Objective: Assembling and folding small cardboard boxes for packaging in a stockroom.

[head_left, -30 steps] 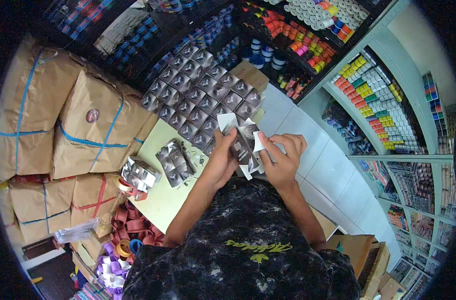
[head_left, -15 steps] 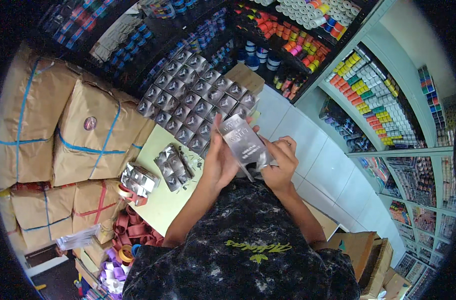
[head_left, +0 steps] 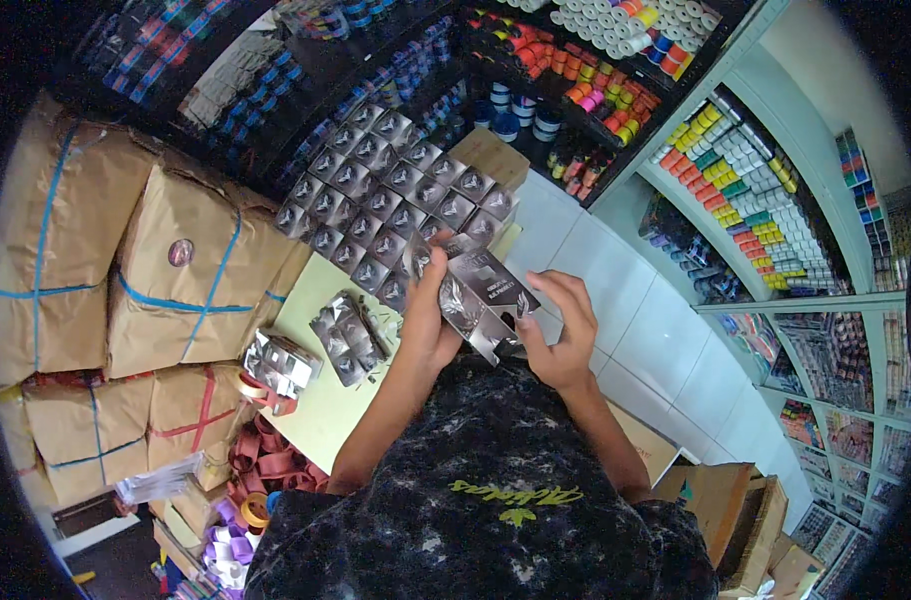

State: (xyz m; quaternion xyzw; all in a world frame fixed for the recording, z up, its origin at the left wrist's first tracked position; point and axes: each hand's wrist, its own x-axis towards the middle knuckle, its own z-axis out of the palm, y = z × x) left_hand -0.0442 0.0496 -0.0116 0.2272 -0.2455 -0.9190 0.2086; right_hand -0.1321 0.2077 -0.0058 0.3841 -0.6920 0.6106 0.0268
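Both hands met over the near right edge of the table: the left hand (head_left: 432,318) pinched a dark grey printed carton (head_left: 482,283) along its left side, thumb on top, while the right hand (head_left: 567,338) stood loosely curved at the right edge, thumb and fingers parted; whether that thumb pressed the card, I couldn't tell. The carton hung between them, tilted, its panels angled along creases. To handle it well, I judged, the left grip wanted to be firm but light, and the right fingertips were best set on the fold lines, since pressure mid-panel could dent thin, glossy card. Around this, the largest shapes were bulging brown paper bundles (head_left: 193,272) at the left, wrinkled and strapped with blue. The pale yellow table (head_left: 325,418) looked flat and smooth. On its far side, square boxes (head_left: 367,195) made a tight, sheeny grid; nearer lay a dark stack of packets (head_left: 347,340) and, left of it, a silvery pile (head_left: 278,362), all sharp corners. Smallest were dark slivers of scrap (head_left: 386,322), scattered beside the dark stack.
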